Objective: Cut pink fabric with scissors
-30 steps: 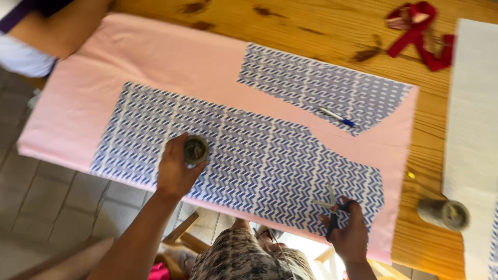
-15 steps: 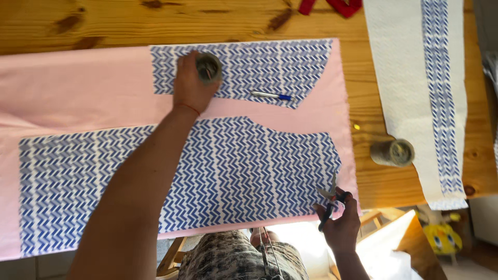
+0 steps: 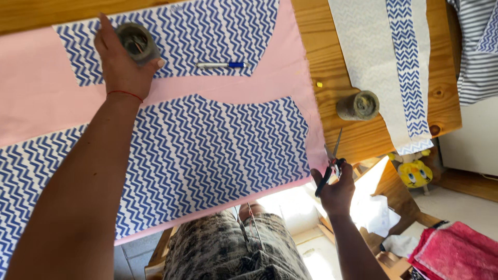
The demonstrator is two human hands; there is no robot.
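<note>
Nearest the body, the right hand [image 3: 337, 191] hangs just off the near edge of the bench [image 3: 363, 140], its fingers clenched round the dark handles of a pair of scissors [image 3: 332, 163]; the scissors' long axis runs almost straight away from the person, tilted slightly to the right, with the thin blades pointing to the far side and their tips over the bare wood just beside the right edge of the pink cloth [image 3: 41, 98]; the blades look nearly closed. On that cloth, between the two hands, lies a large piece of blue-and-white zigzag fabric [image 3: 207, 150], spread flat and reaching left out of view. Beyond it a second zigzag piece [image 3: 218, 31] lies on the pink cloth, with a pen [image 3: 220, 65] on it, its long axis running left to right and its blue cap at the right end. The left hand [image 3: 120, 65] reaches across to this far piece, its fingers wrapped round a grey cylindrical weight [image 3: 136, 41] that stands upright on the fabric's left part. Off to the right, a second grey cylinder [image 3: 358, 105] stands on bare wood, near a long white strip with a zigzag band [image 3: 399, 67].
</note>
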